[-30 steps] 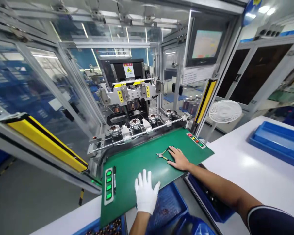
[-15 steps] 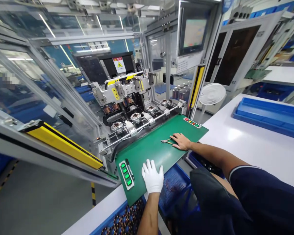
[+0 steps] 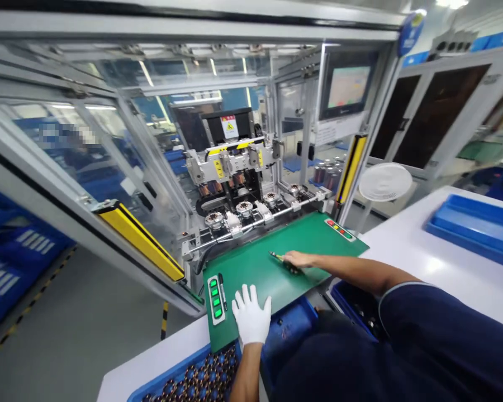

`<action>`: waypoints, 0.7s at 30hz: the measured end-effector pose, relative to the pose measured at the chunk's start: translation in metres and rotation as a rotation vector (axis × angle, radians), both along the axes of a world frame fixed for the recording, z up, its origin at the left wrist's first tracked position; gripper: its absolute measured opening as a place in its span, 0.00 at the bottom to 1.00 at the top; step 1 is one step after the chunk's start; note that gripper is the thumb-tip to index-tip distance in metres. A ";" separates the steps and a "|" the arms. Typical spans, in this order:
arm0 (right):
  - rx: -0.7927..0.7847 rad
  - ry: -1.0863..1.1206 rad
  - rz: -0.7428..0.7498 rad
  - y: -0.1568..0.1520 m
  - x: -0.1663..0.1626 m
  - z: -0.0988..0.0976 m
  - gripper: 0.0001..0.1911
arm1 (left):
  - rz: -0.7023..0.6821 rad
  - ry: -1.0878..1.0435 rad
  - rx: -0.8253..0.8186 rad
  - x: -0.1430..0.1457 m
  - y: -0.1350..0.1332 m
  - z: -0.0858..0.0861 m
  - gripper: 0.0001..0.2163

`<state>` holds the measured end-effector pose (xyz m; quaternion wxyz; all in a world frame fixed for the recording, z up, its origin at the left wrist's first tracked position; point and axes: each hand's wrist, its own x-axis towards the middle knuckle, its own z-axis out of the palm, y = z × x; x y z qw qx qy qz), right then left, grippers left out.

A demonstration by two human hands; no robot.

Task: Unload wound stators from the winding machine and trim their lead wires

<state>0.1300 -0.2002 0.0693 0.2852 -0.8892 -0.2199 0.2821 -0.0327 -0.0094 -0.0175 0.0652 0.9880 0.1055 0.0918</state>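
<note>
My left hand, in a white glove, rests with fingers spread at the front edge of the green work surface. Just left of it are a black marker pen and a panel of green lit buttons. My bare right hand is closed around small cutting pliers with yellow-green handles; their jaws point left over the green surface. Most of the handles are hidden by the hand. A dark patch shows beneath the fingers, too blurred to name.
Behind the surface stands a machine with several round metal fixtures on a rail. Yellow light-curtain posts flank it. A blue tray of copper-wound rings lies front left, a blue bin below the surface, and a white fan to the right.
My right hand, earlier lying with fingers extended over the pliers, has closed round them, and their jaws have turned. My left hand stays on the surface. The head view has shifted.
</note>
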 end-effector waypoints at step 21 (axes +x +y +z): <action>0.243 0.500 0.655 0.090 0.199 0.228 0.20 | -0.861 -0.016 -0.212 0.148 -0.129 0.007 0.24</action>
